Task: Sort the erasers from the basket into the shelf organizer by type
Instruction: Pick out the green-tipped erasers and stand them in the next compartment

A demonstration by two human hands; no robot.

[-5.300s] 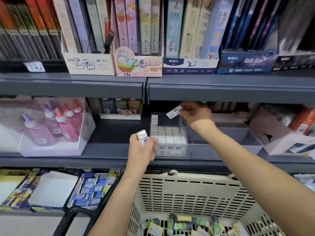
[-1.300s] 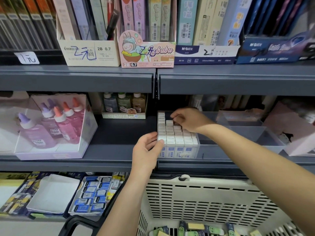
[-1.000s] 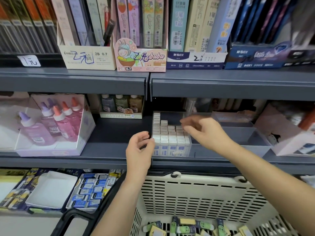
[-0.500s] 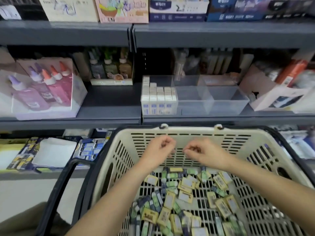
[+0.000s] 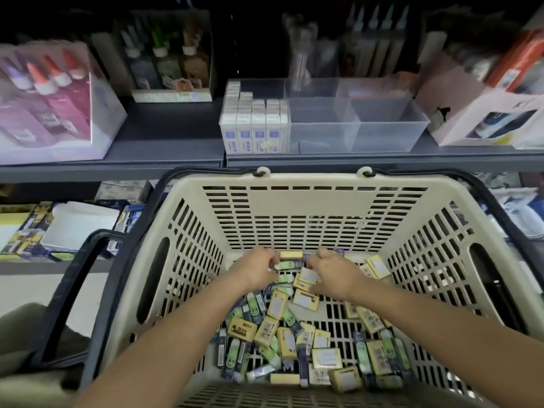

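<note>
- The left hand [image 5: 259, 270] and the right hand [image 5: 332, 275] were observed at centre frame, low inside the basket [image 5: 312, 179] and near its far wall.
- The grip of the left hand was curled narrow at the white end of a green-sleeved eraser [image 5: 290, 265]. Whether the piece was actually held could not be told.
- The grip of the right hand was curled over a yellow eraser [image 5: 307, 275]. Closure on it could not be told either.
- Loose erasers [image 5: 282, 334] of green, yellow and dark sleeves were found mixed and overlapping across the basket floor, lower centre.
- The shelf organizer [image 5: 382, 125] was noted at upper centre. Its left compartment was packed with white erasers [image 5: 253, 125].
- Risk: because the pieces overlapped, two types could be lifted together and mis-sorted.
- Risk: a shallow pinch on a slick sleeve could let a piece be dropped during the lift over the rim.
- Risk: the packed white rows could be knocked when the adjoining compartment is loaded.
</note>
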